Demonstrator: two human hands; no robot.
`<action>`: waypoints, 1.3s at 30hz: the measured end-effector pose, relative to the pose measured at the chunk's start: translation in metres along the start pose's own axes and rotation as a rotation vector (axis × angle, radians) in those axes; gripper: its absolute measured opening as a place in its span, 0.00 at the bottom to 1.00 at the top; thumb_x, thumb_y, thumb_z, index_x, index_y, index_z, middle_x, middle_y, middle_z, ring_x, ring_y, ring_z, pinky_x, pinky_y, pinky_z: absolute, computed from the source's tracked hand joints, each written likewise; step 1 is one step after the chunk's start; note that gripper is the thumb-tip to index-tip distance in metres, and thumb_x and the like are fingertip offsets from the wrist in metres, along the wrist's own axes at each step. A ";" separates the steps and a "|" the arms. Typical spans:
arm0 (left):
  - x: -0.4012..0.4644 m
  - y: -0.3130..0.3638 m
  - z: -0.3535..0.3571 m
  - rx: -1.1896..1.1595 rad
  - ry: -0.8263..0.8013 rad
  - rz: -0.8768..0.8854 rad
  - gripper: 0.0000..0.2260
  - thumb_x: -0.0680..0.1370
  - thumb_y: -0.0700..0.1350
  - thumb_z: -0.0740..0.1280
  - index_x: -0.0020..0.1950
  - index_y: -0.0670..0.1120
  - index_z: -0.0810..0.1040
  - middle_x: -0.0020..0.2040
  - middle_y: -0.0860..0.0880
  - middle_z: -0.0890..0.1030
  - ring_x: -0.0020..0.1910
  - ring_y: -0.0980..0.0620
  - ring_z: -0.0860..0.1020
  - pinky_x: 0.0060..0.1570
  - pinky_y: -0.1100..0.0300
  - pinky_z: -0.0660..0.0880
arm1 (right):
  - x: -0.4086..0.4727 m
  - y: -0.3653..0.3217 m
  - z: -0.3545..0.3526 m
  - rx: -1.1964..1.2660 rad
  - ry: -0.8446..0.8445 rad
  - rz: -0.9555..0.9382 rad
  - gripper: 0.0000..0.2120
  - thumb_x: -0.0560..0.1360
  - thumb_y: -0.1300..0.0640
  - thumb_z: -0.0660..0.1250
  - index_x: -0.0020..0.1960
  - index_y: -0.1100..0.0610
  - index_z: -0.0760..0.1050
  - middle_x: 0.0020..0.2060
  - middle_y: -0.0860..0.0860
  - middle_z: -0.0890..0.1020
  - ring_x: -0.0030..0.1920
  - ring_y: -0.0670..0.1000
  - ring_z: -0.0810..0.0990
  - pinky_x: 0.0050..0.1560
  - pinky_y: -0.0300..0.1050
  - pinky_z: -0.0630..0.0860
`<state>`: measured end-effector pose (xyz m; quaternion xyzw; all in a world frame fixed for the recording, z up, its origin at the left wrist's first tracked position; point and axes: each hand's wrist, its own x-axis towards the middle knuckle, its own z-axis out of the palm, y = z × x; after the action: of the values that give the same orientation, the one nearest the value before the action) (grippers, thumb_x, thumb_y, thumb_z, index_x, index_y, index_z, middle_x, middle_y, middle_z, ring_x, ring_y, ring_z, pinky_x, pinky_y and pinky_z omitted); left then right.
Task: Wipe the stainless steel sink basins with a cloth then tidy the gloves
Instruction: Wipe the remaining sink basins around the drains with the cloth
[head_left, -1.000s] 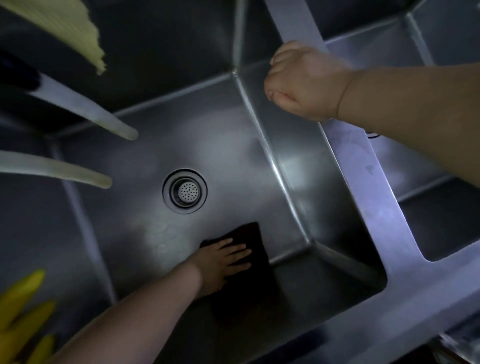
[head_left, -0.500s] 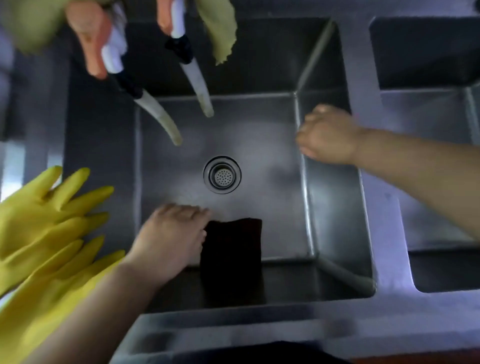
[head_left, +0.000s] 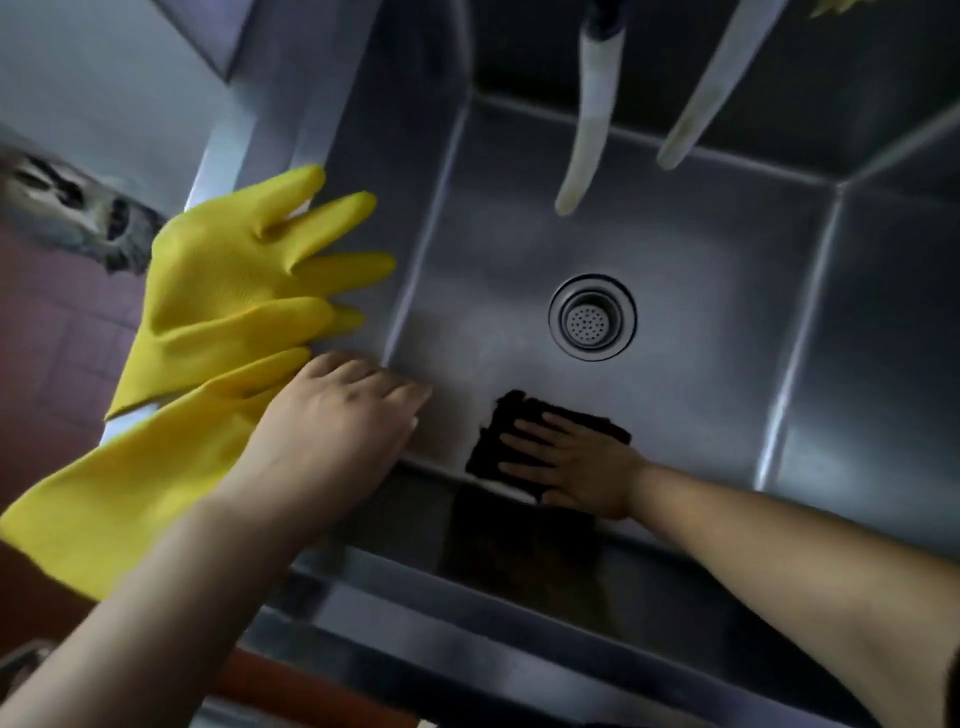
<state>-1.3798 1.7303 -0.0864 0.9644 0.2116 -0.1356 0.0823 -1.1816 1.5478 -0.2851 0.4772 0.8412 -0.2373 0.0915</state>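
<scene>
The right hand (head_left: 576, 467) lay flat, fingers straight, pressing the dark cloth (head_left: 524, 436) on the basin (head_left: 701, 322) floor at its near wall, just in front of the drain (head_left: 592, 317). The left hand (head_left: 337, 431) rested open on the sink's left rim, touching the yellow gloves (head_left: 223, 312) (one overlapping the other) draped there.

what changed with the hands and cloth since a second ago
The cloth changed hands: the left hand let it go and now rests at the sink's left edge by the gloves; the right hand left the divider and presses the cloth flat. The cloth stayed on the basin floor before the drain.
</scene>
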 end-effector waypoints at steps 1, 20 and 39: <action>0.000 -0.002 0.008 -0.018 -0.011 -0.013 0.18 0.74 0.48 0.56 0.52 0.45 0.83 0.43 0.47 0.85 0.42 0.44 0.83 0.46 0.52 0.78 | 0.012 0.002 -0.002 -0.038 0.084 0.025 0.27 0.77 0.44 0.62 0.74 0.49 0.62 0.74 0.53 0.63 0.74 0.59 0.60 0.72 0.60 0.56; 0.004 -0.013 0.060 -0.164 -0.039 -0.264 0.10 0.75 0.50 0.63 0.53 0.50 0.79 0.48 0.47 0.83 0.47 0.44 0.80 0.42 0.52 0.77 | 0.105 -0.032 -0.011 0.292 0.236 -0.063 0.18 0.77 0.56 0.63 0.66 0.51 0.74 0.69 0.53 0.72 0.69 0.62 0.68 0.63 0.62 0.64; 0.007 -0.017 0.069 -0.170 -0.204 -0.278 0.10 0.77 0.53 0.60 0.53 0.51 0.76 0.50 0.48 0.81 0.48 0.45 0.79 0.46 0.54 0.77 | -0.043 -0.066 -0.034 1.093 -0.084 0.596 0.27 0.73 0.76 0.58 0.70 0.60 0.68 0.72 0.53 0.66 0.72 0.49 0.63 0.65 0.26 0.50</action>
<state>-1.3969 1.7332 -0.1561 0.8967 0.3441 -0.2243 0.1649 -1.2123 1.5035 -0.2187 0.6597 0.4244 -0.6162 -0.0708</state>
